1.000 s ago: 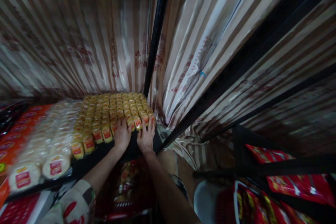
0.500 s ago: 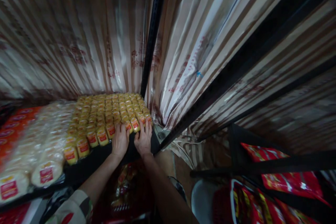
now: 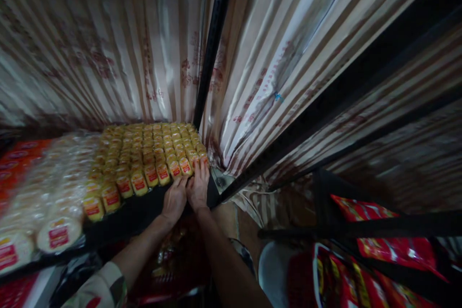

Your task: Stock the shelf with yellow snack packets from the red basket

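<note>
While my narrow right hand (image 3: 198, 189) touches the yellow packets (image 3: 175, 168) ahead, my left hand (image 3: 175, 198) sits farther back. Either's grip I cannot tell.

Both hands reach forward side by side, nearly meeting.
The left hand (image 3: 175, 198) angles inward, backs of the fingers up, its fingertips just beside the right thumb; the right hand (image 3: 198, 187) stretches farther, fingers extended. The left forearm (image 3: 144, 246) and right forearm (image 3: 224, 260) converge toward the wrists.
</note>
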Available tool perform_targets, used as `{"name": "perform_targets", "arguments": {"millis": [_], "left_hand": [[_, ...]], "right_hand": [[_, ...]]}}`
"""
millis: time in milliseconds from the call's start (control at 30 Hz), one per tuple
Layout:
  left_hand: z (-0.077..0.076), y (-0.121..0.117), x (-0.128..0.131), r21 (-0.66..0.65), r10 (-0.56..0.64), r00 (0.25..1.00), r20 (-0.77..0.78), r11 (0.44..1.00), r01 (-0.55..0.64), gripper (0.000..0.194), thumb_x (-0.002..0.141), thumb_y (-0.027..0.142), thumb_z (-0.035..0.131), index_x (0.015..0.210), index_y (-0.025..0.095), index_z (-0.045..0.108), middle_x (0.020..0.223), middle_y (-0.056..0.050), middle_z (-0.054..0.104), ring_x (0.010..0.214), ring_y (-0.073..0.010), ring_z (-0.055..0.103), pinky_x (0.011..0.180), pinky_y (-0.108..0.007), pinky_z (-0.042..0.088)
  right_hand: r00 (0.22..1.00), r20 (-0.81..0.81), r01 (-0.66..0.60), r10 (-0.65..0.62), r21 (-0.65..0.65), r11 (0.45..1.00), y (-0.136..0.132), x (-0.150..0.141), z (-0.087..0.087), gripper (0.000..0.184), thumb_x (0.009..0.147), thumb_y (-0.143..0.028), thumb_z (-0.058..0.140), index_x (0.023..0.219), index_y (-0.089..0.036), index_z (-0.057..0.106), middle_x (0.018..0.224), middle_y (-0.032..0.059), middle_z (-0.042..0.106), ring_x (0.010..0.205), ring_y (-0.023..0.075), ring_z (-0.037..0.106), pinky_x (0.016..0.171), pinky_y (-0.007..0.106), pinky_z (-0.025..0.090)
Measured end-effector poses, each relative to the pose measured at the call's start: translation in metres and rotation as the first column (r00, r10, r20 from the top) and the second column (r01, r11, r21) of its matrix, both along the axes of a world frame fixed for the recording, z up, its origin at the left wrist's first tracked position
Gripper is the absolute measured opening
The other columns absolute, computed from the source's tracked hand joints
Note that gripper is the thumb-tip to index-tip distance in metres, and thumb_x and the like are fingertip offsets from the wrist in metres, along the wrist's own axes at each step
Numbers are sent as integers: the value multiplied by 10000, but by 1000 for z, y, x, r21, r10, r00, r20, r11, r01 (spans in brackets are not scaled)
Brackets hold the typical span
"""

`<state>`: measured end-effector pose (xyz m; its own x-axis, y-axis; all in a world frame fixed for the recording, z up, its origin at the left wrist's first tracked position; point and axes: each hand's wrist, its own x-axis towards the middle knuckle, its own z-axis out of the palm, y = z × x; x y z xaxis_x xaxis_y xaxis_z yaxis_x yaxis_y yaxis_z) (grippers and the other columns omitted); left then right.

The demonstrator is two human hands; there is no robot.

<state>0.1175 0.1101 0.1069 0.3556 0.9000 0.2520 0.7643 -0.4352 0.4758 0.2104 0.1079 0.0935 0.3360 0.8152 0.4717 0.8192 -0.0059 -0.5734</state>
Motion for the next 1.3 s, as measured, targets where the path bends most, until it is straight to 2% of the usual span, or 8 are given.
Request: {"name": "perform_targets", "arguments": {"millis": [100, 233, 333, 433, 533, 767, 1067, 1300], "left_hand": [[-9, 3, 3, -21, 18, 997, 81, 1000, -16, 372, 867, 143, 353, 1190, 125, 536, 1177, -114, 609, 1076, -166, 581, 943, -288, 470], [-17, 3, 2, -44, -54, 984, 172, 997, 62, 422, 862, 159, 352, 1267, 129, 467, 1404, -125, 413, 1226, -177, 474, 1026, -310, 404], [-22, 3, 2, -52, -76, 980, 186, 995, 87, 442, 868, 155, 328, 1296, 122, 432, 1467, -136, 311, 1271, -191, 425, 1036, -329, 396], [-25, 5, 2, 7, -93, 984, 153, 996, 93, 440, 873, 156, 319, 1295, 99, 429, 1450, -152, 340, 1316, -213, 356, 1057, -373, 372], [-25, 9, 2, 94, -108, 991, 74, 990, 101, 431, 874, 159, 332, 1286, 94, 441, 1405, -168, 409, 1305, -233, 374, 1051, -431, 373], [-22, 11, 1, 223, -74, 996, -45, 971, 82, 405, 872, 165, 365, 1246, 67, 485, 1340, -174, 487, 1264, -251, 415, 1028, -432, 396], [-15, 5, 8, 186, 20, 989, -143, 982, 7, 467, 910, 228, 331, 1355, 90, 377, 1410, -116, 421, 1304, -252, 342, 991, -402, 395], [-2, 2, 8, 184, 38, 975, -218, 983, 3, 453, 928, 272, 297, 1347, 139, 408, 1420, -88, 412, 1329, -280, 299, 953, -434, 390]], "right_hand": [[1000, -29, -9, 10, 43, 999, 1, 2, -3, 625, 764, -50, 347, 1388, -72, 314, 1456, 145, 303, 1381, 214, 126, 1091, 487, 253], [999, -52, -2, 6, 75, 997, 3, 3, -6, 630, 774, -46, 328, 1402, -58, 278, 1455, 159, 297, 1375, 211, 159, 1089, 480, 267], [998, -61, 16, -11, 78, 997, 3, 4, -8, 633, 769, -39, 326, 1400, -50, 276, 1471, 170, 254, 1375, 211, 165, 1086, 469, 276], [999, -42, 32, -29, 71, 997, 2, 4, -7, 621, 761, -43, 338, 1382, -53, 316, 1472, 169, 256, 1375, 220, 154, 1081, 487, 270], [998, -24, 52, -50, 67, 996, 0, 3, -5, 624, 738, -38, 354, 1360, -75, 364, 1468, 136, 282, 1373, 227, 140, 1080, 508, 255], [997, -46, 59, -57, 62, 996, 0, 2, -5, 646, 718, -22, 355, 1363, -75, 362, 1469, 132, 286, 1385, 219, 101, 1084, 506, 262], [999, -39, 13, -12, 41, 999, 2, 5, -10, 671, 701, 9, 337, 1369, -50, 348, 1472, 142, 268, 1385, 192, 117, 1104, 444, 256], [996, -79, 41, -36, 66, 997, 3, 4, -9, 729, 675, 5, 339, 1398, -79, 296, 1461, 134, 292, 1369, 195, 159, 1100, 468, 253]]}}
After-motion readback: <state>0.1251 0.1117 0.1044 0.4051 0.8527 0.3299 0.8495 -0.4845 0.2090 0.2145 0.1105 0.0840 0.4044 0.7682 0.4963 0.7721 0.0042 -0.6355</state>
